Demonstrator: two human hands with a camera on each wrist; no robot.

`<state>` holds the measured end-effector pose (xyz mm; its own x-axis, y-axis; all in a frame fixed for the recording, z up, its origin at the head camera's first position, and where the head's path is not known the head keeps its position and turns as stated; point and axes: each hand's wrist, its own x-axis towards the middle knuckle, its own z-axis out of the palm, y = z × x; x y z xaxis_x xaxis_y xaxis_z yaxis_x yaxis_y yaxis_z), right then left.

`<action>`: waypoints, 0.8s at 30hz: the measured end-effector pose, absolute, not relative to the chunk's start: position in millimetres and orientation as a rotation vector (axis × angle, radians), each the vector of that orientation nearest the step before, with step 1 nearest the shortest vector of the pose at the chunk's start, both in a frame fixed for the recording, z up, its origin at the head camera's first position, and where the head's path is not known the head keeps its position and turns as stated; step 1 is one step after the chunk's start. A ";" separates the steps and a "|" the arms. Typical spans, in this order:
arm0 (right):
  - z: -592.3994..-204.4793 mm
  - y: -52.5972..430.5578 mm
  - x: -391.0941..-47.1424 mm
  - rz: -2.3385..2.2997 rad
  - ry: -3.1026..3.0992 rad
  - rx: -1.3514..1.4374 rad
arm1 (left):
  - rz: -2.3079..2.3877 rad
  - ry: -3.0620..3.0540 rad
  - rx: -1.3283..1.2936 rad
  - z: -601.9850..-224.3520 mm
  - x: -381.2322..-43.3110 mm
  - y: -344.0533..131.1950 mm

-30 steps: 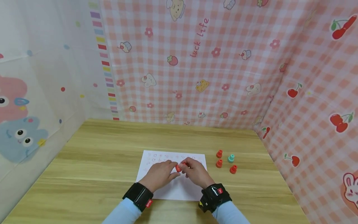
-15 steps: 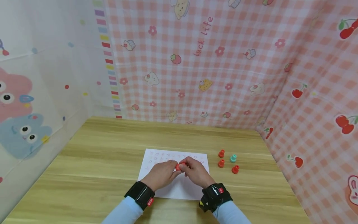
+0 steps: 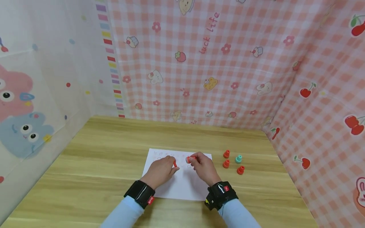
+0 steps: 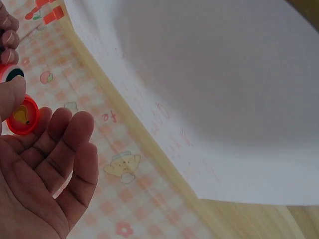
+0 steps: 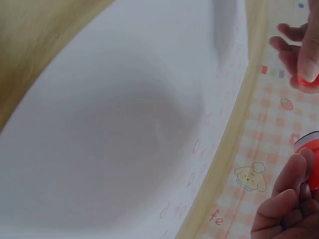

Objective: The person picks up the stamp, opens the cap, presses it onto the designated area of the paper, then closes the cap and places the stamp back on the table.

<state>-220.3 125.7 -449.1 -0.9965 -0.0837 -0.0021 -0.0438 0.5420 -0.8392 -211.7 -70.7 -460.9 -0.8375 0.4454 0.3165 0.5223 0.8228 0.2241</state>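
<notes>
In the head view my left hand [image 3: 159, 171] pinches a small red cap [image 3: 175, 163] between thumb and fingers. The left wrist view shows this cap's round end with a yellow picture [image 4: 21, 114] on it. My right hand [image 3: 204, 166] grips a red stamp [image 3: 188, 159] by its body. Its pale rim and dark face are bare and turned toward the left hand. Cap and stamp are apart, both held above a white sheet of paper [image 3: 182, 186] with rows of faint reddish stamped marks near its far edge.
Right of the paper stand several more stamps: red ones [image 3: 226, 154] and a teal one [image 3: 238, 159]. All rest on the wooden table [image 3: 94, 164]. A checked cloth [image 3: 171, 79] hangs behind the table, with more cloth at both sides.
The cap and stamp, together between my hands before, are now apart. My left hand has drawn left with the cap, while my right hand has lifted slightly away with the stamp.
</notes>
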 end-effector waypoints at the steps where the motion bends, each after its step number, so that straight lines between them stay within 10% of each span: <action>1: -448.8 126.3 -221.3 -1.452 2.731 -0.126 | -0.436 -2.744 -0.737 -459.6 -212.1 -72.3; 24: -474.8 104.2 -231.7 -0.310 3.071 -0.829 | -0.410 -2.746 -0.639 -457.3 -216.6 -91.4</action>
<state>-231.7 104.2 -474.8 -0.8641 -0.4927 0.1029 -0.5034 0.8467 -0.1723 -216.6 -91.4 -457.3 -0.8591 0.3818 0.3409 0.4648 0.8608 0.2072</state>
